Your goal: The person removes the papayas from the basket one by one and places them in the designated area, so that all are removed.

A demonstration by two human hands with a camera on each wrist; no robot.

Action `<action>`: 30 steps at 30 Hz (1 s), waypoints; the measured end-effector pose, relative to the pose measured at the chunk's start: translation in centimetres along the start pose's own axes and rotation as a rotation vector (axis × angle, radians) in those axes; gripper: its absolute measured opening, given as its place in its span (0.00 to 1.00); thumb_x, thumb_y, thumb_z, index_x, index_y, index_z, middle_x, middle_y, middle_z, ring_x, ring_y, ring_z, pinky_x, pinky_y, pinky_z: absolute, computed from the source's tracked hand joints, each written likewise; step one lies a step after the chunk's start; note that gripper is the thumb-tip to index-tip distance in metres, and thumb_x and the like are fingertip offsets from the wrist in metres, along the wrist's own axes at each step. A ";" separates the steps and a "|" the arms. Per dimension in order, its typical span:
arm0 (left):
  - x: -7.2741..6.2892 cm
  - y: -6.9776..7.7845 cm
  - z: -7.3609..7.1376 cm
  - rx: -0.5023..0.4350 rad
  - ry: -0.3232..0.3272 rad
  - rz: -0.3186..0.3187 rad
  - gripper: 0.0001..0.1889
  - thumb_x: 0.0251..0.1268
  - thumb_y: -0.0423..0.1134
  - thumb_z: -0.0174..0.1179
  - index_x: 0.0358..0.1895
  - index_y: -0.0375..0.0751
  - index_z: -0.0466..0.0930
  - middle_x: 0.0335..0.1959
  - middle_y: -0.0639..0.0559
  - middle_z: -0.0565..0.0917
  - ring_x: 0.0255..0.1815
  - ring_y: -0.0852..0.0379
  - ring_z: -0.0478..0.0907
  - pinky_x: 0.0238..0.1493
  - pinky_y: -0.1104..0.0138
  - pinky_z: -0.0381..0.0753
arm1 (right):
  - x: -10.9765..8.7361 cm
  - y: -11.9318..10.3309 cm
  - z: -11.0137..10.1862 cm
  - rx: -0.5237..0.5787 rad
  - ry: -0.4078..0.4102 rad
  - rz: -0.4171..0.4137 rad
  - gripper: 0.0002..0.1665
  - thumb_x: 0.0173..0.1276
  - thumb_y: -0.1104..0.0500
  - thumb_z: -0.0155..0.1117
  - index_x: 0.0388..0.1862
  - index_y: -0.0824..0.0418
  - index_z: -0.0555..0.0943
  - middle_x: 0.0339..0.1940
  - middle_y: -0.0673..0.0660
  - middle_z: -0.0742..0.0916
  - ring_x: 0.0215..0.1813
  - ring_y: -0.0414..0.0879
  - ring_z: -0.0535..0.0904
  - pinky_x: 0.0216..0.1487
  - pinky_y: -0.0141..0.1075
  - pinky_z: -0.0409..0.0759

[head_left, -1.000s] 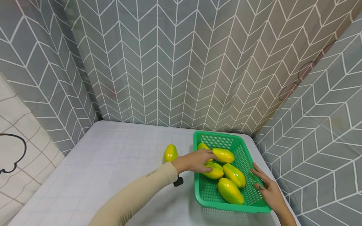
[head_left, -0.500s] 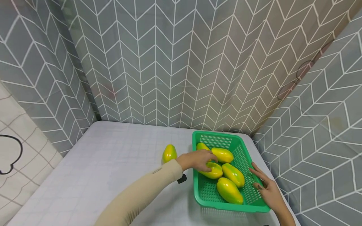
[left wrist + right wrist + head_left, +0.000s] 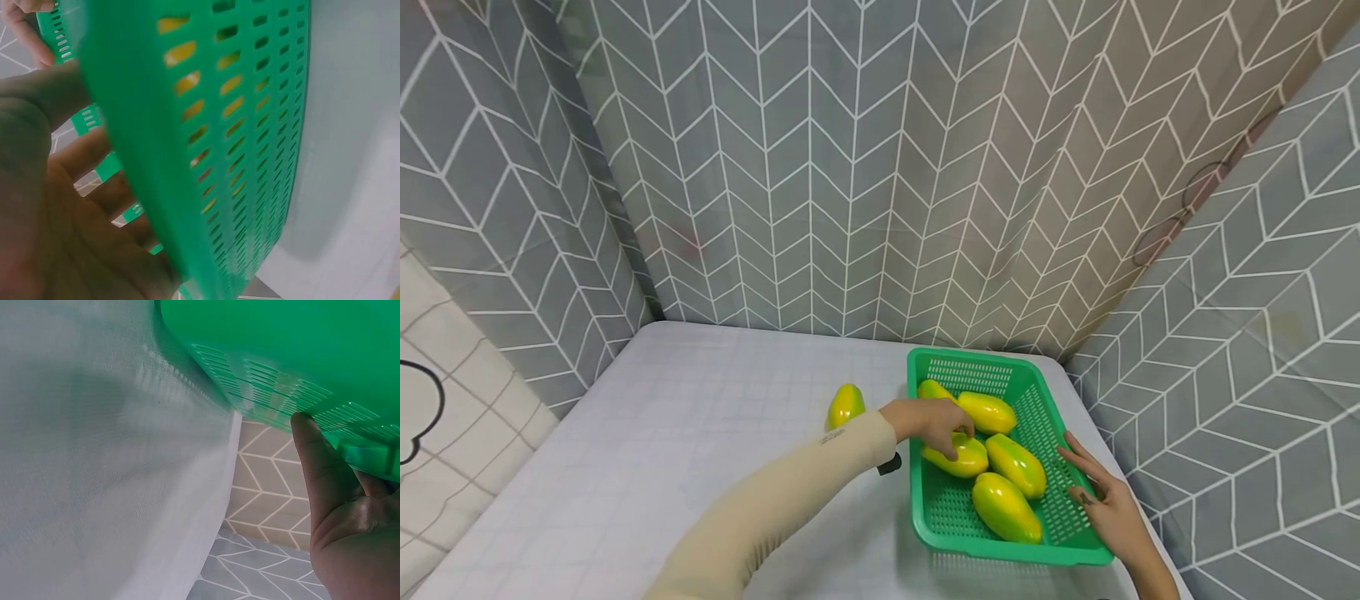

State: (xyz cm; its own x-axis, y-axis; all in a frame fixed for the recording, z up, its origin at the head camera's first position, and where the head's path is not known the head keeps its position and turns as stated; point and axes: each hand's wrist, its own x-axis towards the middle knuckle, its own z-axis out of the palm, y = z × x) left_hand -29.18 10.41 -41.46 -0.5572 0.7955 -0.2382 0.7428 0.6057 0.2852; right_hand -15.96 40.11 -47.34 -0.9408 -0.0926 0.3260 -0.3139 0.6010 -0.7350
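Reaching into the green basket [image 3: 985,552], the left hand [image 3: 934,421] bends over a fruit [image 3: 968,462]; whether it grips cannot be told. Thumb and fingers on opposite sides of its round middle should hold surest. The right hand [image 3: 1108,504] rests at the basket's right side, fingers nearly straight; light pressure should prevent sliding. One glossy yellow-green loose fruit [image 3: 844,404] lies left on the table [image 3: 730,417]; five alike show inside the basket.

No readable text. Dark lettering [image 3: 832,436] on the sleeve [image 3: 786,497], just behind the left hand [image 3: 934,423]; too small.
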 end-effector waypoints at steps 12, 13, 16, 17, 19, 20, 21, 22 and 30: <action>1.1 1.3 -0.9 -0.003 -0.176 -0.098 0.29 0.69 0.51 0.70 0.72 0.56 0.78 0.72 0.59 0.79 0.65 0.62 0.76 0.72 0.64 0.76 | 0.0 -0.1 0.2 0.006 0.005 -0.006 0.32 0.69 0.75 0.63 0.73 0.70 0.76 0.85 0.46 0.70 0.73 0.09 0.57 0.61 0.07 0.61; 1.2 1.5 -1.0 0.006 -0.190 -0.109 0.29 0.68 0.51 0.71 0.72 0.58 0.78 0.73 0.61 0.78 0.66 0.62 0.75 0.73 0.64 0.75 | 0.0 0.0 0.2 0.008 0.006 -0.014 0.32 0.69 0.75 0.64 0.73 0.71 0.76 0.84 0.44 0.70 0.73 0.09 0.57 0.61 0.07 0.61; 1.7 2.0 -1.1 0.037 -0.232 -0.141 0.31 0.67 0.53 0.71 0.73 0.61 0.77 0.75 0.64 0.76 0.69 0.62 0.74 0.75 0.63 0.73 | 0.0 0.2 0.2 0.009 0.009 -0.039 0.31 0.70 0.75 0.64 0.72 0.73 0.76 0.83 0.40 0.69 0.73 0.10 0.58 0.61 0.07 0.61; 1.8 2.2 -1.2 0.054 -0.245 -0.148 0.31 0.67 0.53 0.71 0.73 0.62 0.76 0.75 0.65 0.76 0.69 0.63 0.74 0.74 0.63 0.74 | 0.0 0.2 0.2 0.010 0.010 -0.045 0.31 0.70 0.75 0.64 0.72 0.73 0.76 0.83 0.39 0.69 0.73 0.10 0.58 0.61 0.07 0.61; 2.2 2.5 -1.2 0.085 -0.270 -0.162 0.32 0.67 0.54 0.72 0.74 0.64 0.76 0.75 0.67 0.76 0.68 0.63 0.74 0.73 0.63 0.74 | 0.0 0.3 0.3 0.010 0.014 -0.055 0.31 0.70 0.75 0.64 0.72 0.73 0.76 0.83 0.38 0.69 0.73 0.10 0.58 0.61 0.07 0.62; 2.4 2.6 -1.2 0.097 -0.282 -0.169 0.32 0.66 0.55 0.72 0.74 0.65 0.75 0.75 0.68 0.75 0.67 0.63 0.74 0.72 0.63 0.74 | 0.0 0.3 0.3 0.008 0.018 -0.057 0.30 0.70 0.75 0.64 0.72 0.73 0.76 0.83 0.38 0.69 0.73 0.10 0.58 0.62 0.07 0.62; 2.6 2.7 -1.2 0.109 -0.292 -0.174 0.32 0.66 0.55 0.72 0.74 0.66 0.75 0.74 0.69 0.75 0.66 0.64 0.74 0.71 0.64 0.75 | 0.0 0.3 0.3 0.009 0.020 -0.058 0.30 0.70 0.75 0.63 0.72 0.73 0.76 0.83 0.38 0.69 0.73 0.10 0.58 0.62 0.07 0.62; 2.8 2.8 -1.2 0.116 -0.302 -0.177 0.33 0.66 0.55 0.72 0.74 0.67 0.74 0.75 0.69 0.75 0.65 0.64 0.74 0.71 0.64 0.75 | 0.0 0.3 0.3 0.010 0.023 -0.058 0.30 0.70 0.75 0.63 0.72 0.73 0.76 0.83 0.38 0.70 0.73 0.10 0.58 0.62 0.07 0.62; 3.5 3.9 -1.2 0.145 -0.344 -0.176 0.32 0.66 0.58 0.71 0.73 0.67 0.76 0.74 0.70 0.75 0.66 0.66 0.73 0.74 0.66 0.72 | 0.0 0.3 0.3 0.014 0.025 -0.049 0.30 0.71 0.75 0.63 0.72 0.73 0.76 0.82 0.36 0.69 0.73 0.10 0.58 0.61 0.06 0.61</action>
State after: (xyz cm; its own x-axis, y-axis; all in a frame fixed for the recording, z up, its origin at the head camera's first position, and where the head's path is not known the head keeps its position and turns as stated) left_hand -28.71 15.59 -40.05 -0.5425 0.6125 -0.5750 0.7053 0.7039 0.0843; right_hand -16.11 40.03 -47.68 -0.9209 -0.1017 0.3764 -0.3613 0.5855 -0.7257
